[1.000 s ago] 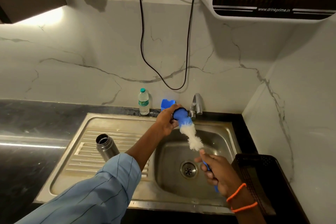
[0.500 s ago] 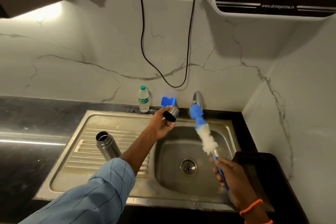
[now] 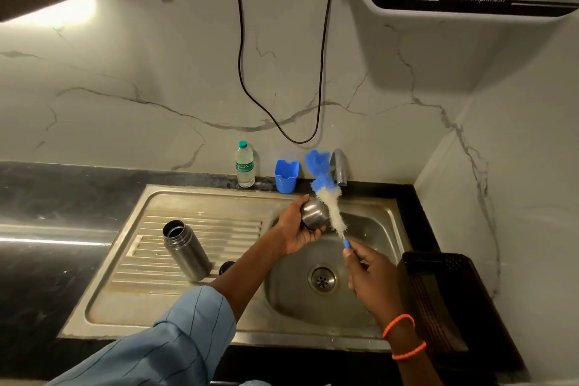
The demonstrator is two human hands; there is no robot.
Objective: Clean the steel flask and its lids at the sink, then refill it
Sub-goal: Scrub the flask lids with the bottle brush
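The open steel flask (image 3: pixel 185 250) stands upright on the sink's ribbed drainboard (image 3: pixel 200 229). Just right of its base sits a small dark lid (image 3: pixel 226 266), partly hidden by my left forearm. My left hand (image 3: pixel 296 229) grips a steel cup lid (image 3: pixel 314 215) above the left rim of the basin (image 3: pixel 369 260). My right hand (image 3: pixel 371 276) holds the blue handle of a bottle brush (image 3: pixel 329 197). Its white and blue bristles point up and lie against the right side of the steel lid.
The tap (image 3: pixel 340 168) rises behind the basin, with no water seen running. A blue plastic holder (image 3: pixel 286 176) and a small water bottle (image 3: pixel 245 164) stand on the back ledge. A dark basket (image 3: pixel 438 301) sits right of the sink. A black cable (image 3: pixel 322 72) hangs above.
The brush came out of the steel lid and swung upright. My left hand then lowered the lid and brought it against the side of the bristles.
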